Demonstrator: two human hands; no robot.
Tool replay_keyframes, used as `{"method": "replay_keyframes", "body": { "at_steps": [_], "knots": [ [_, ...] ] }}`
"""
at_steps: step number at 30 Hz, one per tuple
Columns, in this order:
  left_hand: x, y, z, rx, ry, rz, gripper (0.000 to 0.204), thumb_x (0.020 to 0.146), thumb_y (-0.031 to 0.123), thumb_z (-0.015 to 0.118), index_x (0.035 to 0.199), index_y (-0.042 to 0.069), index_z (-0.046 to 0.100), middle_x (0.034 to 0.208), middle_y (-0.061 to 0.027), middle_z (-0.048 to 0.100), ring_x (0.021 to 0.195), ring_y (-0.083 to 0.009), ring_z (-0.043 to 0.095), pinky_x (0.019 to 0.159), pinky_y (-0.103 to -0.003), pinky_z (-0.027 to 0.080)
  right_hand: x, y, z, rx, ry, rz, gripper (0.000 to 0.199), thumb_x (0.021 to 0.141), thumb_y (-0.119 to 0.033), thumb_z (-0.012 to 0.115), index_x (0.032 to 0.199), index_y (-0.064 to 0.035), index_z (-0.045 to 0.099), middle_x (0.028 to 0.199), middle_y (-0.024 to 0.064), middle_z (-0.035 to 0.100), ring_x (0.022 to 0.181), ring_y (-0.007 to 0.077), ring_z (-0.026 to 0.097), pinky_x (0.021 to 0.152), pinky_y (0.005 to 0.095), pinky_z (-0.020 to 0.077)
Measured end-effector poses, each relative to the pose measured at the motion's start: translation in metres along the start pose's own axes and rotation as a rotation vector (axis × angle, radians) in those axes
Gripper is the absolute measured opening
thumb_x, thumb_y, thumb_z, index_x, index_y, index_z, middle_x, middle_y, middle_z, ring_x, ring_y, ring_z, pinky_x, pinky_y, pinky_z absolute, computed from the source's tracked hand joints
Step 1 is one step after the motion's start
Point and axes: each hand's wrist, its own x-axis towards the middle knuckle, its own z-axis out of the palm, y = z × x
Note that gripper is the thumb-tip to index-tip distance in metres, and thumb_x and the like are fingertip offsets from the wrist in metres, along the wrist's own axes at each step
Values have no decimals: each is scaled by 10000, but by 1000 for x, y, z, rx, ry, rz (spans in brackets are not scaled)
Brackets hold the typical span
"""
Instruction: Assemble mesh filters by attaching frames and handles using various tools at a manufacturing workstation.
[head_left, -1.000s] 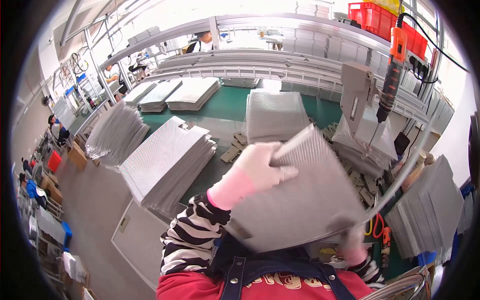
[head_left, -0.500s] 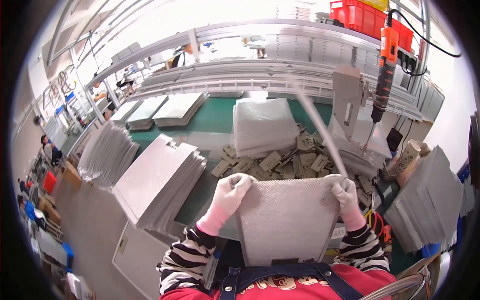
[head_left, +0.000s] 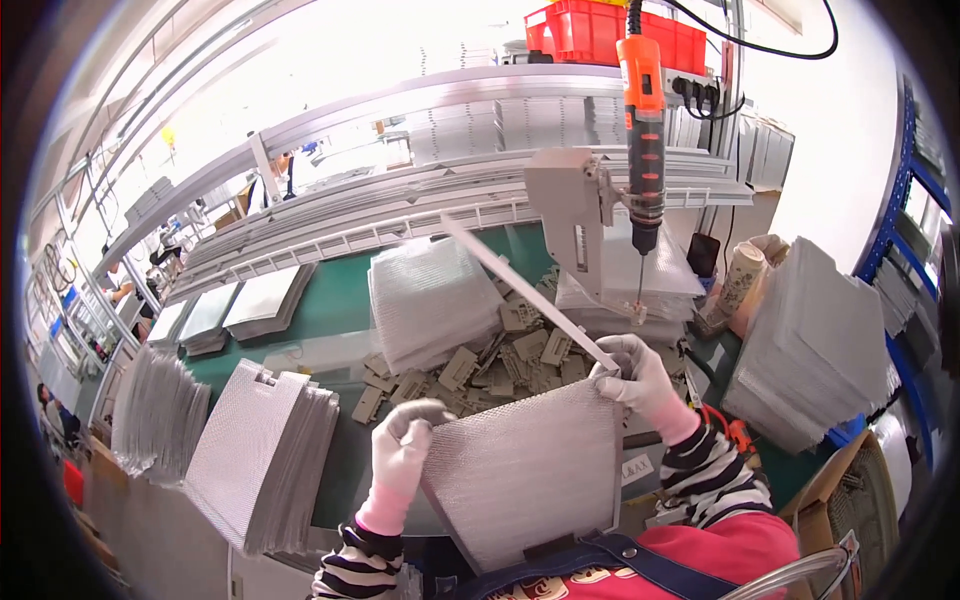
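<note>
My left hand (head_left: 400,455), in a white glove with a pink cuff, pinches the upper left corner of a silvery mesh filter panel (head_left: 530,470). The panel slants in front of my body, its lower edge against my apron. At its upper right corner, my gloved right hand (head_left: 645,385) is closed on the panel and on one end of a long, narrow, pale strip (head_left: 530,290). That strip runs away to the far left, over a heap of small grey-beige plastic parts (head_left: 470,375). Beyond the heap lies a stack of mesh panels (head_left: 430,300).
An orange-black electric screwdriver (head_left: 643,130) hangs beside a grey upright fixture (head_left: 570,210). Panel stacks stand at the left (head_left: 255,450) and right (head_left: 810,350). Long metal profiles (head_left: 380,190) lie along the back below a shelf rail. A red bin (head_left: 590,35) sits above.
My view has turned to the right, shifting the bench leftward. The panel has tilted, its right corner now higher than the left. The strip has swung to slant more toward the left.
</note>
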Motion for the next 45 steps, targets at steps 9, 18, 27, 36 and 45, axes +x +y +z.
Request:
{"method": "replay_keyframes", "body": {
  "at_steps": [9,18,27,36,45],
  "knots": [
    [40,14,2,-412,-77,200,316,928,302,523,1018,0,545,1026,-164,591,960,-255,577,887,-380,448,12,-46,-10,-457,-329,147,287,710,26,648,990,1,589,861,5,588,803,72,525,737,238,433],
    [49,-13,11,-571,297,95,431,974,358,408,625,114,344,604,-16,372,594,-145,382,753,-362,399,53,-59,5,-844,-666,64,387,675,-85,645,1049,10,623,862,112,633,794,181,597,742,296,475],
    [53,-19,18,-508,229,40,470,963,403,420,609,106,336,573,-9,347,586,-142,380,713,-354,408,97,-39,64,-810,-948,193,347,728,-136,650,1034,26,621,907,124,647,818,175,614,737,295,484],
    [50,-43,22,-274,250,161,364,984,249,408,712,37,525,663,-64,567,624,-140,525,629,-277,430,93,-38,68,-778,-930,189,326,737,-126,652,1013,43,614,836,116,642,764,154,598,707,284,480],
    [-15,-37,62,243,433,248,334,766,6,652,1099,-8,623,867,-68,647,761,-108,602,705,-230,488,51,-37,73,-832,-759,-29,286,758,-187,636,955,20,617,874,171,626,822,293,621,723,344,487]
  ]
}}
